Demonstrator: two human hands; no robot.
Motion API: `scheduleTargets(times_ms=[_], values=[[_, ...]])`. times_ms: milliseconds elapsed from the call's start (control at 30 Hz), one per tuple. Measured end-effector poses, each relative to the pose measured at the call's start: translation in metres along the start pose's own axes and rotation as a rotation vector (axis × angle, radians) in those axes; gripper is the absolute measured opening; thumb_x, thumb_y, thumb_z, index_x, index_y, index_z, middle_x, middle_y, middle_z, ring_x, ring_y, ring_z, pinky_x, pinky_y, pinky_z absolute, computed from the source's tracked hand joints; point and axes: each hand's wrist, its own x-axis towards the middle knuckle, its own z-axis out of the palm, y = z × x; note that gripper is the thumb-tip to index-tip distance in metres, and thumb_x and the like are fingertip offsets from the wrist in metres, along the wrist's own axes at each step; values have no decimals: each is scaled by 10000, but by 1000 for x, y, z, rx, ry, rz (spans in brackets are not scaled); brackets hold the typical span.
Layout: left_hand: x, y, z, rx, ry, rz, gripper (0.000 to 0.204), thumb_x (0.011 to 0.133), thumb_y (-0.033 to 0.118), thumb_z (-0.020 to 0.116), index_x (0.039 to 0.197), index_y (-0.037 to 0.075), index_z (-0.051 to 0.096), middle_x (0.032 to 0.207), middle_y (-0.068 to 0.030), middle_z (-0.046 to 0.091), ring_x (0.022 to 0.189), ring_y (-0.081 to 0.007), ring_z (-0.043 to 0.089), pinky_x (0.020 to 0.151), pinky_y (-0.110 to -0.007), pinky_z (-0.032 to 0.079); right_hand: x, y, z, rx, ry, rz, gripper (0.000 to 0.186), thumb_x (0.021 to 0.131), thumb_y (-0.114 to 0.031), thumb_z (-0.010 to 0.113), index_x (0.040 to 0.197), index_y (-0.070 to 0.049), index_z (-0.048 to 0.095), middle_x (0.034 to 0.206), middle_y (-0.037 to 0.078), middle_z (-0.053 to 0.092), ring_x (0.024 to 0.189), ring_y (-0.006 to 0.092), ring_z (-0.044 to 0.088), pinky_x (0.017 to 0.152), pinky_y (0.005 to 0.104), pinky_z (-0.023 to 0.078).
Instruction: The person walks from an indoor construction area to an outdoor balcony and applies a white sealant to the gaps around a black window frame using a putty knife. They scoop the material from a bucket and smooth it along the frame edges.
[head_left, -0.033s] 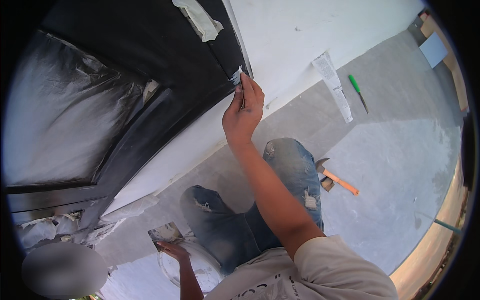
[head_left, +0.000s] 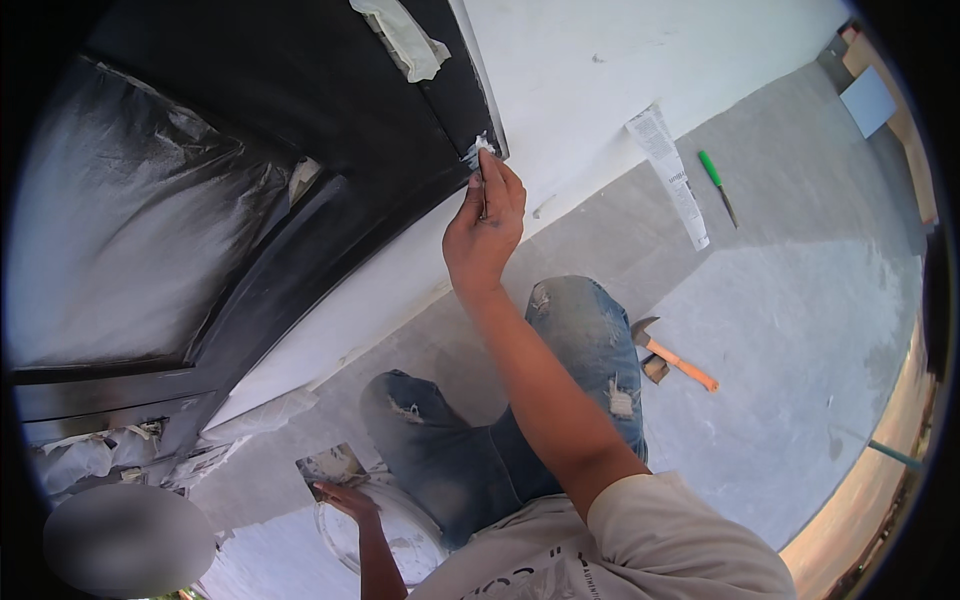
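My right hand [head_left: 484, 225] is raised to the lower corner of a black-painted frame [head_left: 400, 160]. Its thumb and fingers are pinched around a thin, flat piece, mostly hidden by the fingers. At the fingertips a smear of white paste [head_left: 478, 150] lies on the black surface. Low on the left, my left hand [head_left: 346, 499] grips the near edge of a square, dark plate [head_left: 334, 464] smeared with pale paste. That plate is above a round, white-stained bucket or tub [head_left: 400, 520] beside my knee.
On the grey floor lie a green-handled pointed tool [head_left: 717, 187], a newspaper strip [head_left: 672, 180] against the white wall [head_left: 600, 70], and a hammer-like tool with an orange handle [head_left: 683, 364]. Plastic sheeting [head_left: 130, 230] covers the framed panel. Masking paper [head_left: 405, 38] hangs above.
My right hand has shifted very slightly down and left at the frame's corner, with more white paste showing above the fingertips. The left hand and plate have stayed in place.
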Motion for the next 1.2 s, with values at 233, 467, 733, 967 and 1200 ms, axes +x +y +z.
scheduleTargets(times_ms=[233, 467, 733, 967, 1200], values=[[1, 1, 3, -61, 71, 25, 752, 1008, 539, 290, 1249, -160, 431, 1226, -263, 509, 1044, -295, 500, 943, -399, 390, -8, 5, -17, 4, -117, 40, 272, 932, 1, 524, 1183, -29, 623, 1109, 141, 606, 959, 246, 605, 770, 305, 502], [5, -7, -4, 3, -13, -9, 750, 1008, 529, 307, 1291, -158, 406, 1287, -283, 485, 1120, -312, 502, 987, -396, 381, 11, -20, 3, 23, 33, 58, 290, 949, -7, 504, 1226, -26, 588, 1104, 130, 579, 937, 227, 587, 753, 301, 504], [-12, 26, 8, 23, 33, -23, 773, 1002, 535, 316, 1246, -186, 450, 1246, -318, 511, 1113, -348, 517, 977, -407, 387, -2, -19, -1, -5, -36, 6, 329, 925, 14, 526, 1247, -27, 585, 1092, 135, 571, 1002, 257, 549, 784, 324, 496], [1, 1, 3, 22, 49, 3, 744, 1007, 525, 322, 1215, -178, 448, 1230, -299, 508, 1063, -308, 508, 954, -400, 398, 22, -48, 7, 36, 59, 24, 330, 882, 40, 558, 1207, 1, 597, 1095, 141, 588, 986, 288, 553, 834, 356, 450], [3, -8, -3, -1, 33, -25, 787, 997, 551, 316, 1216, -194, 444, 1208, -313, 519, 1055, -333, 511, 955, -402, 386, 13, -56, -6, 52, -2, 50, 307, 922, 18, 516, 1216, -15, 598, 1087, 126, 575, 984, 271, 546, 785, 349, 468]])
